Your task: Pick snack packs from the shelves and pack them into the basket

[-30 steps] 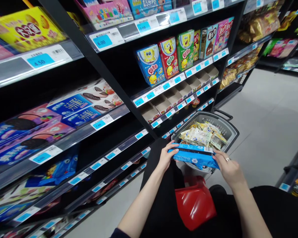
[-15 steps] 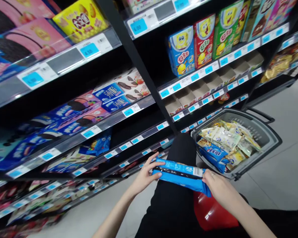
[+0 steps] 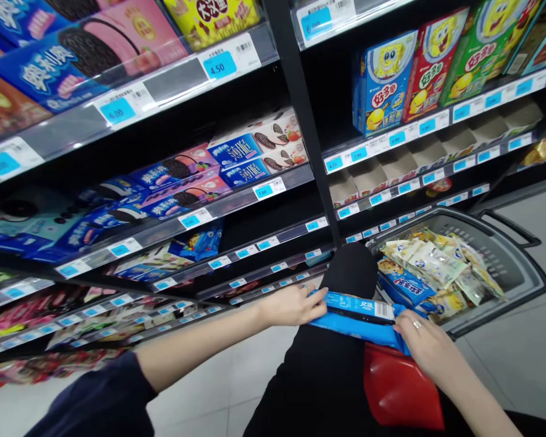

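Note:
A long blue snack packet [image 3: 352, 321] lies level across my dark-trousered knee, its back seam and barcode facing up. My left hand [image 3: 298, 305] pinches its left end between thumb and fingers. At the other end my right hand [image 3: 425, 340], with a ring on one finger, grips the crimped edge. Just beyond the packet stands a grey shopping basket [image 3: 523, 267]. Inside it are several pale snack sachets [image 3: 430, 261] and a blue cookie bag [image 3: 403, 282].
Shelves with blue price tags [image 3: 264, 190] fill the left and the back. They carry boxed Oreo biscuits [image 3: 241, 152] and SpongeBob snack boxes [image 3: 384, 82]. Open display cartons [image 3: 394, 167] sit lower down. A red smooth object [image 3: 403, 388] is beneath my right forearm, above grey floor tiles.
My left hand has turned from holding the packet with spread fingers to a tighter pinch at its end, the forearm now reaching in from the left. The view has shifted slightly.

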Motion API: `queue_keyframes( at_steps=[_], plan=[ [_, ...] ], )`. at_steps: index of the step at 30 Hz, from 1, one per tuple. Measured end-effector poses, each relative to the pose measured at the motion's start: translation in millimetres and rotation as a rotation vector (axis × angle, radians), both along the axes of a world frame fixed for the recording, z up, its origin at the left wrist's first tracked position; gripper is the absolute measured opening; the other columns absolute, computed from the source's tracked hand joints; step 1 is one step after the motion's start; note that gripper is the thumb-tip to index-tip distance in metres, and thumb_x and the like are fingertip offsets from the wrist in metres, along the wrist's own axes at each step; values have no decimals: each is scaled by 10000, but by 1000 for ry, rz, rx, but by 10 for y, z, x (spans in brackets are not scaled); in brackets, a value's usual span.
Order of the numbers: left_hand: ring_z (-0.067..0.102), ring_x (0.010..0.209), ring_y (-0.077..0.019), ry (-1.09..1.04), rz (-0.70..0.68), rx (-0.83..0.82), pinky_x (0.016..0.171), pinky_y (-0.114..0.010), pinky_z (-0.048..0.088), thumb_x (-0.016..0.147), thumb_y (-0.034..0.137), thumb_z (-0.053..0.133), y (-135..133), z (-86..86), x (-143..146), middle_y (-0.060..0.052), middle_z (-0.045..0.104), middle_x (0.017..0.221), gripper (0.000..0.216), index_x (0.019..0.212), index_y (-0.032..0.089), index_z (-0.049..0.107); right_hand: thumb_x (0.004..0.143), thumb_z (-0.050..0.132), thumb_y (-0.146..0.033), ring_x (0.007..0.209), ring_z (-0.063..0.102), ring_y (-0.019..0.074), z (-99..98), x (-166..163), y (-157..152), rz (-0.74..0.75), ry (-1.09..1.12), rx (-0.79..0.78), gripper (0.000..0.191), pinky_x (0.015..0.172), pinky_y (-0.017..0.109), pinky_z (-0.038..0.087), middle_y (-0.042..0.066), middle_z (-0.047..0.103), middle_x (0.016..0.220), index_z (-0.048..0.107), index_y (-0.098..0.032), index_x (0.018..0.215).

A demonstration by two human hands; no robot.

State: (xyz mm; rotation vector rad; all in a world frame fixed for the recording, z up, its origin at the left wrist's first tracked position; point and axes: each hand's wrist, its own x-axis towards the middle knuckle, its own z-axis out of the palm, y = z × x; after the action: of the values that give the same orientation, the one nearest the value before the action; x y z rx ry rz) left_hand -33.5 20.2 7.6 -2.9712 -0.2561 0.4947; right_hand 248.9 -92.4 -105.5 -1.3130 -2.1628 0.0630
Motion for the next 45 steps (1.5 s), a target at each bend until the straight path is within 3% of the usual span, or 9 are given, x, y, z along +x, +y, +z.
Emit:
queue_keyframes(
  at_steps=[4,7,13,20,27,34,37,41,45],
  plan=[
    [499,955,-227,-80,283,-136,746,-336,470,897,209,410,26,-12,97,-89,524,1121,156,900,188,564,958,278,-233,651,586,172,-47,14,-25,-2,10,-89,312,598,273,418,60,591,740,524,-184,773],
    [503,885,-193,-87,446,-230,729,-307,468,919,246,377,30,-23,120,-83,520,1045,200,891,185,565,964,251,-256,600,582,149,-71,16,-11,-8,75,-250,310,542,245,419,28,569,690,477,-207,759],
    [514,971,-235,-52,310,-175,759,-325,467,914,127,290,-71,63,-20,-144,527,1106,259,1009,131,532,960,261,-283,575,589,148,-60,10,22,-1,156,-378,273,510,238,417,3,561,650,428,-233,751],
    [562,924,-174,-148,583,-251,786,-290,487,932,148,290,-153,-33,-129,-88,549,1051,237,968,161,524,960,263,-298,579,591,155,-145,-21,-10,-62,203,-410,272,520,250,418,2,556,650,420,-232,748],
    [555,943,-230,-56,574,-130,771,-340,497,882,92,308,-276,62,-24,-138,521,1111,245,1050,112,486,954,286,-277,619,603,161,-166,-28,-26,-43,261,-395,244,546,258,443,19,580,686,430,-227,763],
    [574,796,-183,-114,765,-105,674,-308,501,899,102,265,-314,8,-55,-131,479,1092,244,1037,127,465,960,276,-276,567,592,151,-122,-103,-86,-53,312,-288,262,503,246,435,17,571,661,429,-226,752],
    [566,751,-188,-73,746,-63,640,-311,492,900,83,216,-316,-65,-120,-118,524,964,303,1029,119,488,960,271,-271,537,579,143,-180,-126,-122,-60,305,-233,287,490,240,427,10,552,637,439,-223,732],
    [530,828,-205,-50,565,-51,732,-332,470,903,83,230,-251,-61,-192,-119,543,974,310,994,126,523,963,259,-290,589,595,158,-260,-108,-150,-92,259,-225,298,532,260,439,31,568,703,463,-217,758],
    [458,864,-211,-83,492,-223,749,-325,426,923,127,243,-98,82,-202,-94,536,942,305,900,164,545,963,256,-318,592,588,161,-260,-43,-156,-112,264,-260,297,545,266,438,28,563,704,452,-224,760]
  ],
)
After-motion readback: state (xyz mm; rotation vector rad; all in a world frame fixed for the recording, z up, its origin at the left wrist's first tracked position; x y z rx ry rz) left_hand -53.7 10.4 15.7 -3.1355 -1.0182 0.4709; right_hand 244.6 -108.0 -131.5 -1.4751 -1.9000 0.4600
